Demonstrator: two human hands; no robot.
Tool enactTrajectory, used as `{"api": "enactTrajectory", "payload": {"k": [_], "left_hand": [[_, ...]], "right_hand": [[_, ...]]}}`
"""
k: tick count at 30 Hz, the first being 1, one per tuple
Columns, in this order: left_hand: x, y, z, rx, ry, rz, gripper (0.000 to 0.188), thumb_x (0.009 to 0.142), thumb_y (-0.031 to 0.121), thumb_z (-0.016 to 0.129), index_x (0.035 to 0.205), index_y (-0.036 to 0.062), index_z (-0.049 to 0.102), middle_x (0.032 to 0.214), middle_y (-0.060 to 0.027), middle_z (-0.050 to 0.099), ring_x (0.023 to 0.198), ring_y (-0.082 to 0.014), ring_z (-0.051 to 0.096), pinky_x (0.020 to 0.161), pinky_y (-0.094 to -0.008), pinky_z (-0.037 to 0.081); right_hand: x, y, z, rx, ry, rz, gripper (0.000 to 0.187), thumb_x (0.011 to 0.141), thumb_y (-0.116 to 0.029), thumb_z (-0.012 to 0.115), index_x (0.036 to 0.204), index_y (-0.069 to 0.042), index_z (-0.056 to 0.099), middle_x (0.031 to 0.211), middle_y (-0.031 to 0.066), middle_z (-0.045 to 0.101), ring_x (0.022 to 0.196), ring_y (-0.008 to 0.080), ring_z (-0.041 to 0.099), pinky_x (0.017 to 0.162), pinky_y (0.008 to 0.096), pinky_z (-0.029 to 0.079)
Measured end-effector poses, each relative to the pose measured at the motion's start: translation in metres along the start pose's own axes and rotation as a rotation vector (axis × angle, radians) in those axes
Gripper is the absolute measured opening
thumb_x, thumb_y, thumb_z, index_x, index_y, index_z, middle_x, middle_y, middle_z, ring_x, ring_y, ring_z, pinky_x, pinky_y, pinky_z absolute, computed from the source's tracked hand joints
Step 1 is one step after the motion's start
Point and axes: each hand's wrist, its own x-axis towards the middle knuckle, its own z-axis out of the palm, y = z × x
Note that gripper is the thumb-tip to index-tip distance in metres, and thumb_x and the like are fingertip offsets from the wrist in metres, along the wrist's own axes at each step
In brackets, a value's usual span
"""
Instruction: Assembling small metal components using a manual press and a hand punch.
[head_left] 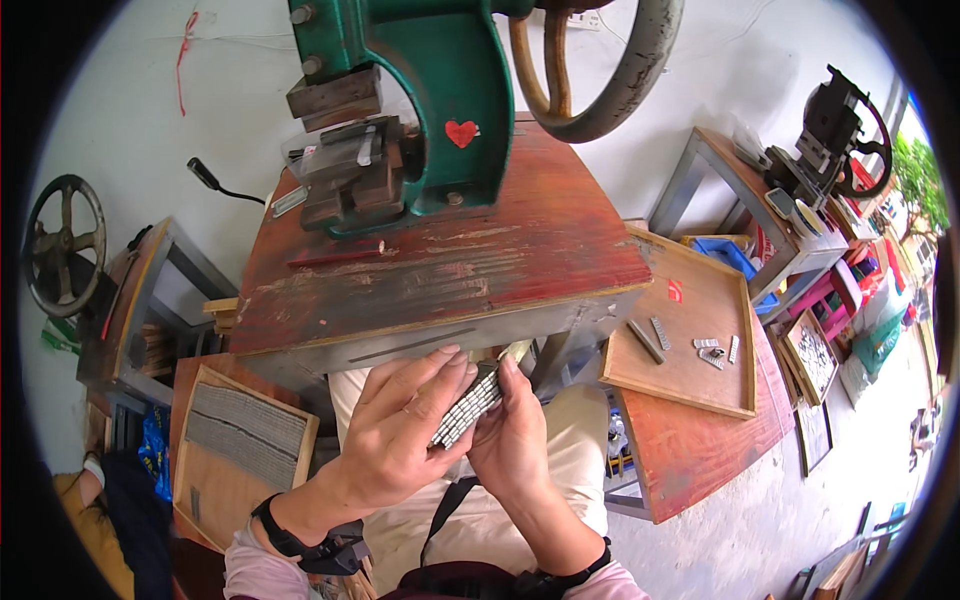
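Observation:
Between my two hands is a compact stack of slim, segmented grey metal strips (466,412), held tilted over my lap in front of the bench's near edge. My left hand (400,425) wraps it from the left, with the fingers over its upper end. From the right, my right hand (515,435) grips the stack with the thumb pointing up along its side. Something pale yellowish (515,352) shows just beyond the right thumb; I cannot make out what it is. The palms hide part of the stack.
A green hand press (460,130) with a large handwheel (650,60) stands on the worn red bench (540,235) ahead. At left lies a wooden tray (305,440) with rows of grey strips. A tray at right (640,370) holds several loose pieces (710,350).

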Motion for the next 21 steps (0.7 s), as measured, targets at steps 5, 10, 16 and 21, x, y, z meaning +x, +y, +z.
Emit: {"api": "enactTrajectory", "payload": {"k": [5,10,16,21], "left_hand": [[-0.003,0.002,-0.002,0.020,0.029,0.000,0.069,0.056,0.004,0.079,0.120,-0.0030,0.053,0.111,-0.0144,0.061,0.093,-0.0270,0.059,0.083,-0.0360,0.046],[-0.006,0.003,-0.005,0.027,-0.008,-0.042,0.070,0.056,0.005,0.078,0.121,-0.0033,0.053,0.110,-0.0131,0.061,0.096,-0.0270,0.058,0.084,-0.0363,0.045],[-0.021,-0.003,0.006,-0.060,-0.061,-0.159,0.071,0.058,0.008,0.078,0.123,-0.0014,0.052,0.108,-0.0122,0.060,0.099,-0.0283,0.056,0.085,-0.0377,0.045],[-0.043,-0.020,0.034,-0.224,-0.128,-0.193,0.079,0.063,0.016,0.081,0.129,-0.0013,0.043,0.112,-0.0148,0.060,0.099,-0.0265,0.056,0.086,-0.0372,0.044]], "right_hand": [[-0.001,0.002,0.000,0.015,-0.012,0.034,0.024,0.096,-0.027,0.047,0.090,-0.006,0.054,0.076,0.0020,0.060,0.059,0.0093,0.057,0.055,0.0234,0.050],[-0.001,-0.005,-0.008,-0.165,-0.117,0.069,0.021,0.090,-0.016,0.059,0.104,-0.002,0.055,0.084,0.0031,0.063,0.065,0.0083,0.059,0.059,0.0229,0.051],[0.003,-0.014,-0.020,-0.412,-0.182,0.101,0.031,0.084,-0.006,0.066,0.110,0.000,0.051,0.089,0.0038,0.060,0.072,0.0091,0.059,0.061,0.0207,0.050],[0.017,-0.006,-0.053,-0.362,0.011,0.110,0.023,0.091,-0.014,0.057,0.108,0.001,0.052,0.089,0.0060,0.061,0.069,0.0113,0.060,0.057,0.0233,0.053]]}}
